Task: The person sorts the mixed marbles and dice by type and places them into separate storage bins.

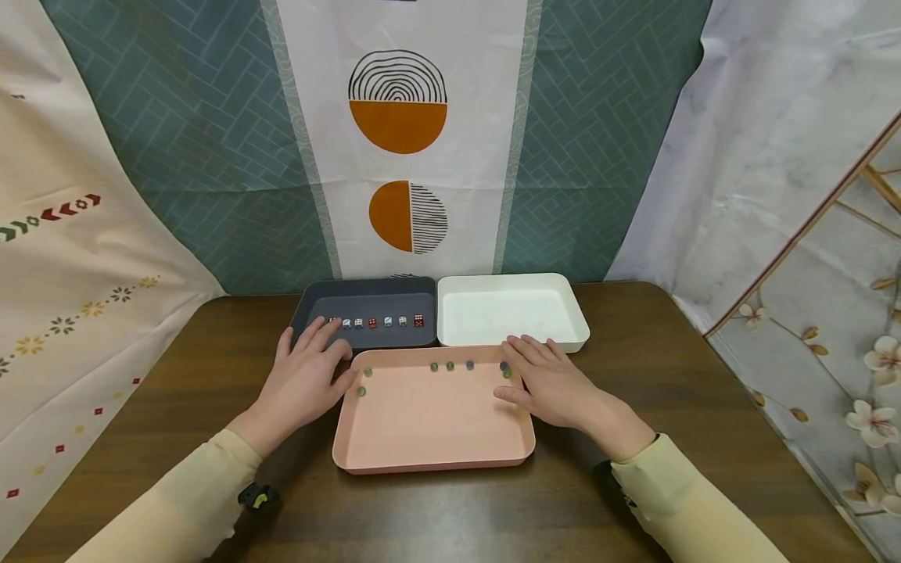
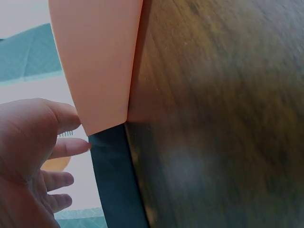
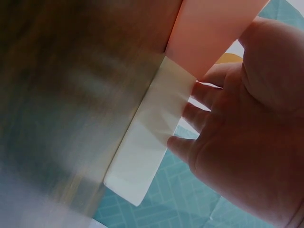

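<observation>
My left hand (image 1: pixel 304 381) hovers at the near left corner of a dark tray (image 1: pixel 366 288), its fingers spread and loosely bent over a row of small dice (image 1: pixel 388 321). Its thumb is by the left rim of a pink tray (image 1: pixel 436 422); whether it touches cannot be told. Over the pink tray's far right corner lies my right hand (image 1: pixel 556 385), its fingers reaching to the near edge of a white tray (image 1: pixel 510 313). Green marbles (image 1: pixel 450 366) and blue marbles (image 1: pixel 470 365) sit along the pink tray's far side. Neither hand visibly holds anything.
The three trays stand close together on a brown wooden table (image 1: pixel 450 516), dark and white behind, pink in front. A patterned cloth (image 1: pixel 577 141) hangs directly behind them. More cloth hangs at both sides. Several dice in the dark tray are white, others red.
</observation>
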Tool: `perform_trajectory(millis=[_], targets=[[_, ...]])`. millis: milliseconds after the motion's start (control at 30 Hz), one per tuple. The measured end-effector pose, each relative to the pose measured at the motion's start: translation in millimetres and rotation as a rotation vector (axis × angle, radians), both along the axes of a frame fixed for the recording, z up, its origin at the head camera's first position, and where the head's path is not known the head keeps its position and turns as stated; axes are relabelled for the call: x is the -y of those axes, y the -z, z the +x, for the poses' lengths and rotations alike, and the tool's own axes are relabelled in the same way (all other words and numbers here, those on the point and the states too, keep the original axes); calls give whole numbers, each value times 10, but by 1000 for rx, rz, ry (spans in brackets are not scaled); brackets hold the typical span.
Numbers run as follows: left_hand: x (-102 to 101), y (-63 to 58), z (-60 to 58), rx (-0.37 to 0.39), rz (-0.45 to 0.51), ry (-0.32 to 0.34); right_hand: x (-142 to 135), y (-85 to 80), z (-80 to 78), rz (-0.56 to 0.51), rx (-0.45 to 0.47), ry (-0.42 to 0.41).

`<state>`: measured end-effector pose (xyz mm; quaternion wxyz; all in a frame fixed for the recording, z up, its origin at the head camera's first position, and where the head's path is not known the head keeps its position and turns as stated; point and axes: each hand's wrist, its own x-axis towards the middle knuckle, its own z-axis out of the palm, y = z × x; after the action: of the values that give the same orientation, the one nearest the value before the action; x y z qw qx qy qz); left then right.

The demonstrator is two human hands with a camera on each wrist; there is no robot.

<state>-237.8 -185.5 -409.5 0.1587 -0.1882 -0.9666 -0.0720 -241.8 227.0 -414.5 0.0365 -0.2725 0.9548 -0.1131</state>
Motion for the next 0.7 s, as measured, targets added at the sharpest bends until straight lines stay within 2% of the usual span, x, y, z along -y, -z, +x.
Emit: perform_trajectory(millis=[133, 267, 433, 700], targets=[[-8, 23, -4, -8, -7, 1, 22, -44, 16, 4, 10, 0], [-6, 48, -1, 17, -28, 11, 26, -27, 18, -3, 1, -4], [29, 111, -12, 69, -31, 14, 5, 74, -29, -17, -16, -5], [125, 129, -58, 183, -16, 6, 56, -43, 46, -24, 28, 22]])
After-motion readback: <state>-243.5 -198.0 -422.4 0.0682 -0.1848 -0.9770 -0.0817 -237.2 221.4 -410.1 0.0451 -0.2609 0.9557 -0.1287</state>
